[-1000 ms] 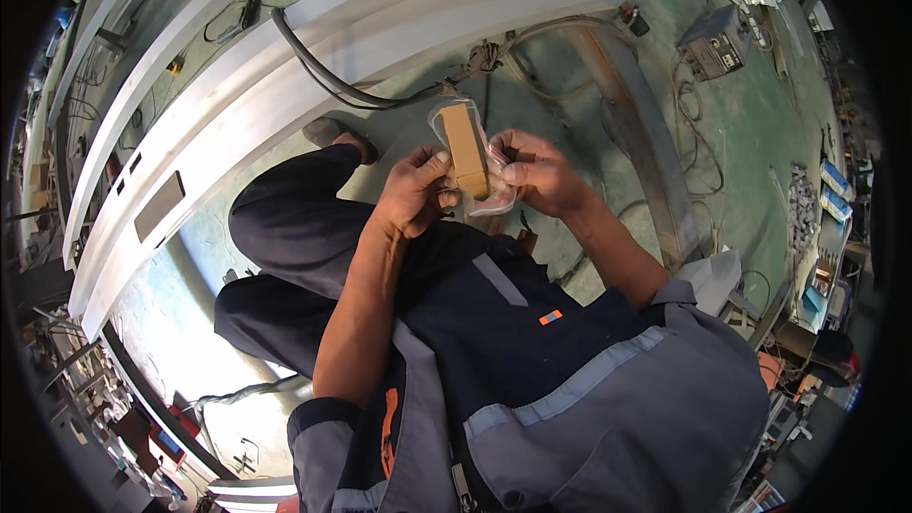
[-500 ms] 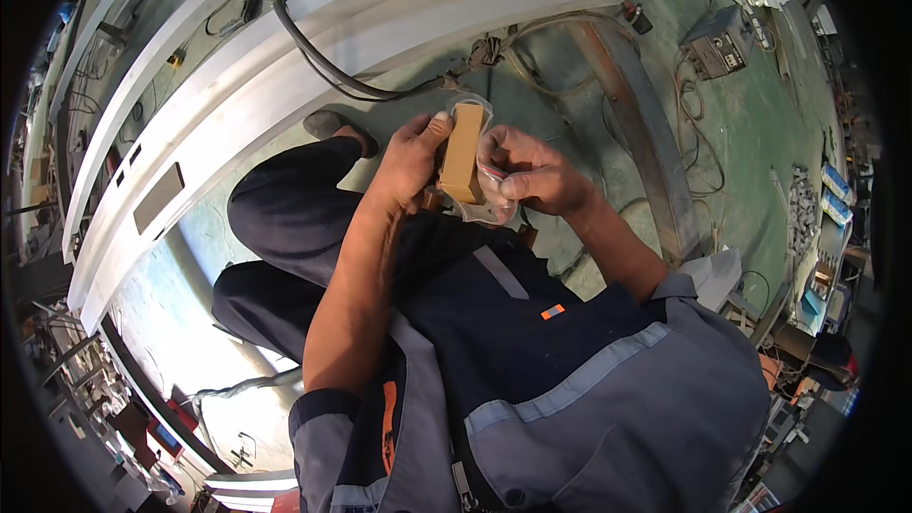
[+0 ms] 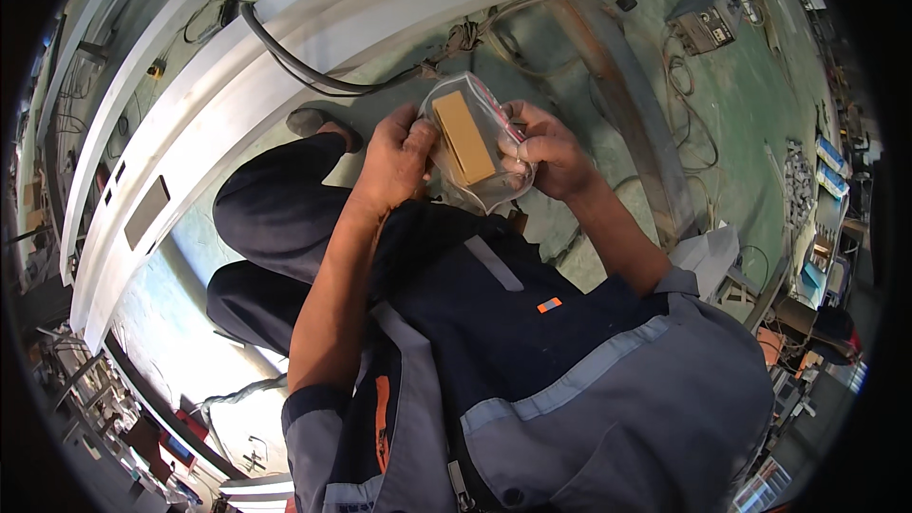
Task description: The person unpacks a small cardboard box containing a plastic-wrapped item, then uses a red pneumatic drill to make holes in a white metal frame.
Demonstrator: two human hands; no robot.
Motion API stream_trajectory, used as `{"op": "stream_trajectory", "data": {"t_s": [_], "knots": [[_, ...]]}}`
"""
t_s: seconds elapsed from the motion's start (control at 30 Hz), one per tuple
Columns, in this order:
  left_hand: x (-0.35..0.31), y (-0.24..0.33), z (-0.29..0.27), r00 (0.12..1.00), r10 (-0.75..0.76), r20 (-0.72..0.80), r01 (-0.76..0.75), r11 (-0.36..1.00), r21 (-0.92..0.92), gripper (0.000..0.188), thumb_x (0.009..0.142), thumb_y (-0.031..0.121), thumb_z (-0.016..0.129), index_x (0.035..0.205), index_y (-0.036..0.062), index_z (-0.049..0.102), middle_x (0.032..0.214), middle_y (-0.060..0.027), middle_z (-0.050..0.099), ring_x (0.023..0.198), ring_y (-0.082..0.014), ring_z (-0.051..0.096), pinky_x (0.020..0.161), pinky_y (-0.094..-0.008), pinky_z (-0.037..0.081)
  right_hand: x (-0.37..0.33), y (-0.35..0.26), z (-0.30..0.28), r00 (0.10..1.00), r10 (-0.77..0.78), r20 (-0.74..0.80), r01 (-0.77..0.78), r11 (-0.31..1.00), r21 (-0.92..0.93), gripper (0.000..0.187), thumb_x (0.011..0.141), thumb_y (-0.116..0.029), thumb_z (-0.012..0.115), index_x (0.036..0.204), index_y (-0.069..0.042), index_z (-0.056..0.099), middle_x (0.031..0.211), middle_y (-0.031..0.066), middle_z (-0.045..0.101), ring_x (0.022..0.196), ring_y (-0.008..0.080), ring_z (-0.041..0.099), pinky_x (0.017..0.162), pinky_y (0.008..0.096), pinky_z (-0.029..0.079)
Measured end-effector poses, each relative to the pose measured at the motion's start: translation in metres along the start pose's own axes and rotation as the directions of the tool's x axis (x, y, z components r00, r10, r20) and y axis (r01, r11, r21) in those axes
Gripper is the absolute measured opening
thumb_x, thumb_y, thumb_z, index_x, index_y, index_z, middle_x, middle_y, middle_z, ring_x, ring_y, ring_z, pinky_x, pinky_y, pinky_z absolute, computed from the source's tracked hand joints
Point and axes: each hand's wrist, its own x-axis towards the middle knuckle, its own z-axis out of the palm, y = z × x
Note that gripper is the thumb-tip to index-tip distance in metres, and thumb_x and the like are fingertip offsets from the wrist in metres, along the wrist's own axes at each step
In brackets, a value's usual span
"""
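Between my hands is a clear zip bag with a red line along its zip edge. Inside it lies a small tan cardboard box, tilted, its long side running from upper left to lower right. My left hand pinches the bag's left side, thumb up beside the box. The zip edge on the right is gripped by my right hand, thumb and fingers closed on the plastic. Some of the right fingertips show through the clear film. Both hands are over my lap, above dark trousers.
Long white metal beams curve across the left and far side. A black cable hangs over one. To the right stands a rusty steel beam, and beyond it a grey electrical box with cords on the green floor.
The bag has spread flatter and its zip edge now shows along the right. The box has turned to lean the other way inside it. Both hands have shifted slightly.
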Motion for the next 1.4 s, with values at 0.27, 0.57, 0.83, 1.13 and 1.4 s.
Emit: {"op": "stream_trajectory", "data": {"t_s": [0.27,0.57,0.83,1.13,1.4], "knots": [[-0.02,0.007,-0.01,0.98,0.085,-0.18,-0.127,0.964,-0.233,0.014,0.101,0.013,0.055,0.091,0.0031,0.055,0.07,-0.0029,0.057,0.053,-0.009,0.05,0.05,-0.0253,0.042,0.001,0.011,0.006,0.874,-0.461,-0.15,0.169,0.579,-0.797,0.036,0.083,0.0,0.056,0.119,-0.002,0.052,0.094,0.0093,0.065,0.081,0.015,0.062,0.074,0.0311,0.049],[-0.017,0.002,-0.057,0.973,0.03,-0.228,-0.044,0.997,-0.056,0.016,0.1,0.012,0.054,0.088,0.0029,0.052,0.067,-0.0013,0.053,0.051,-0.0103,0.051,0.048,-0.0258,0.043,0.027,0.025,0.02,0.872,-0.489,-0.003,0.221,0.398,-0.89,0.028,0.08,0.004,0.058,0.106,-0.004,0.052,0.081,0.0108,0.054,0.07,0.0233,0.057,0.066,0.0353,0.047],[-0.044,-0.02,-0.048,0.988,0.057,-0.146,-0.099,0.948,-0.303,0.018,0.102,0.014,0.057,0.087,0.0078,0.049,0.075,-0.0042,0.056,0.054,-0.011,0.05,0.046,-0.0266,0.045,0.021,0.041,0.022,0.841,-0.488,0.233,0.322,0.107,-0.941,0.015,0.087,-0.003,0.059,0.101,-0.003,0.064,0.091,0.0126,0.061,0.077,0.0315,0.062,0.069,0.0428,0.052],[-0.052,-0.015,-0.048,0.978,0.09,-0.19,-0.158,0.912,-0.379,0.018,0.104,0.014,0.056,0.09,0.009,0.046,0.075,-0.0037,0.054,0.057,-0.01,0.046,0.044,-0.0244,0.041,0.03,0.061,0.058,0.932,-0.363,0.026,-0.044,-0.186,-0.982,0.061,0.08,-0.053,0.078,0.105,0.002,0.07,0.097,0.0189,0.065,0.092,0.0378,0.07,0.079,0.0454,0.059],[-0.056,0.0,-0.072,0.973,0.121,-0.198,-0.181,0.929,-0.322,0.018,0.103,0.011,0.054,0.087,0.0086,0.047,0.072,-0.0047,0.055,0.054,-0.0091,0.044,0.042,-0.0234,0.04,0.057,0.053,0.072,0.8,-0.587,0.125,0.058,-0.131,-0.99,0.041,0.075,-0.036,0.082,0.092,0.0,0.072,0.105,0.0118,0.057,0.096,0.0306,0.066,0.079,0.045,0.06]]}}
